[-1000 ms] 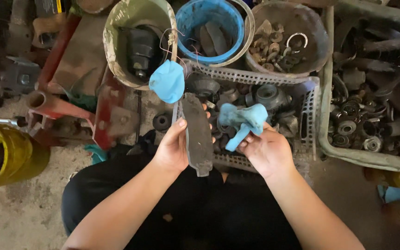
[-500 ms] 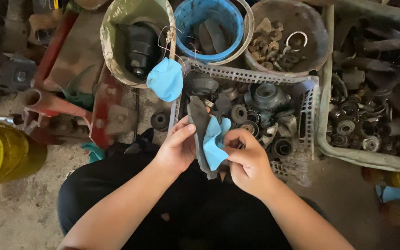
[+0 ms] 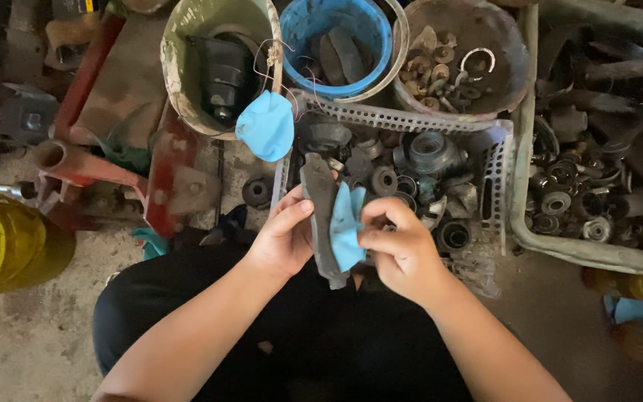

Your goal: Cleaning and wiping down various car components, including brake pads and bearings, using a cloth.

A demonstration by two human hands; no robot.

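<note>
Since a second ago the right hand [image 3: 403, 249] has brought the blue cloth [image 3: 346, 227] onto the brake pad [image 3: 321, 216], mid-frame. Left hand [image 3: 286, 240] clamps its edge; right pinches cloth. Pad looks stiff, heavy, grimy: hold by edges.

Light: soft, even daylight, moderately bright at centre; source direction unclear.
Shadows: deep among the parts in the grey tray [image 3: 519, 223] at right; top left corner dark.
Glare: small shine on the yellow canister [image 3: 9, 246].
Focus: centre fairly sharp; slight softness on hands.
Edges: mild wide-angle stretch, corners dimmer.
Colour: warm, muted cast.
</note>
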